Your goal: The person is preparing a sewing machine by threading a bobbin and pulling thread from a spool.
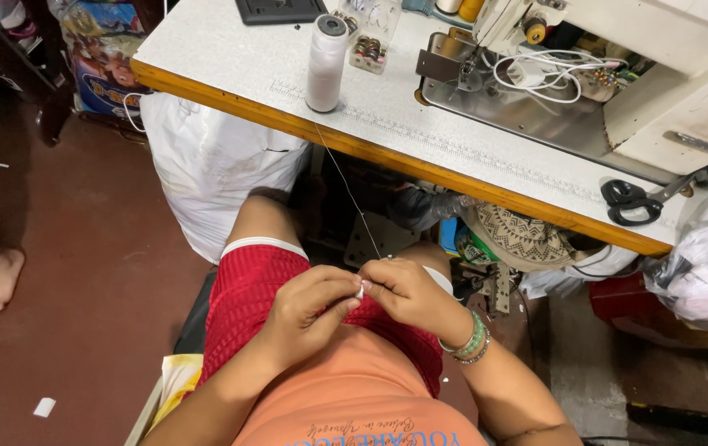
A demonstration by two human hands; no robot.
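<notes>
Pinching at one small white piece [359, 291], the fingertips of the left hand [314, 307] and right hand [407, 291] are closed together over the lap. One thread [345, 186] is drawn from them up to one spool [324, 62] on the table [230, 49], near its orange edge. One pair of scissors [630, 201] lies at that edge's far right. Open floor [81, 248] is left below the spool.

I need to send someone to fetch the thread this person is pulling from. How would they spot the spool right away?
Start at the white sewing table with the orange front edge. Near its left end, close to that edge, stands the tall spool of white thread, upright. Its strand runs down to the hands, and it is far bigger than the small bobbins beside it.
</notes>
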